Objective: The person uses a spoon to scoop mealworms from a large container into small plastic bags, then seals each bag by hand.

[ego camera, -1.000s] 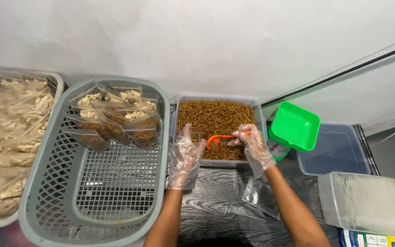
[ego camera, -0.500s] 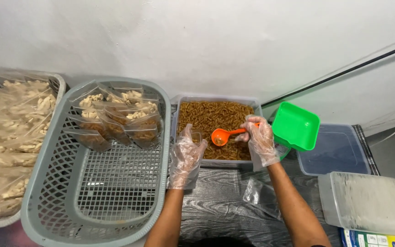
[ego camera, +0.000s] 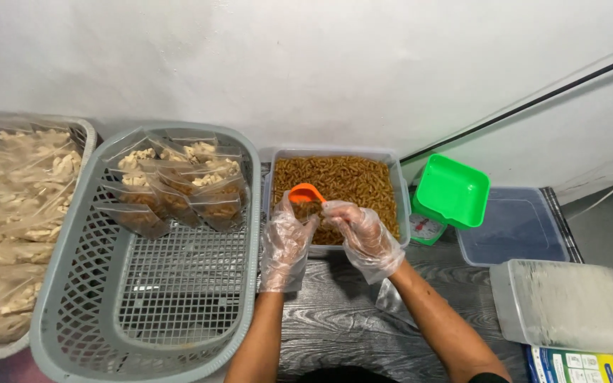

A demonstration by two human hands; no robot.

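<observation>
two gloved hands meet over the near rim of the clear tub [ego camera: 394, 186] of brown snack pieces. right hand [ego camera: 365, 236] pinches the orange scoop [ego camera: 307, 193], tipped at eleven o'clock toward the left hand [ego camera: 285, 245], whose fingers look cupped round a thin clear bag. scoop seems light and rigid, best held by its handle. grey basket [ego camera: 79, 298] at nine o'clock holds filled bags [ego camera: 179, 188].

scoop: orange scoop [ego camera: 306, 192] moved left from mid-tub to above left hand [ego camera: 286, 245] | right hand [ego camera: 365, 237] shifted left, closer to the left hand | left hand: seemingly cupping a clear bag under scoop
</observation>
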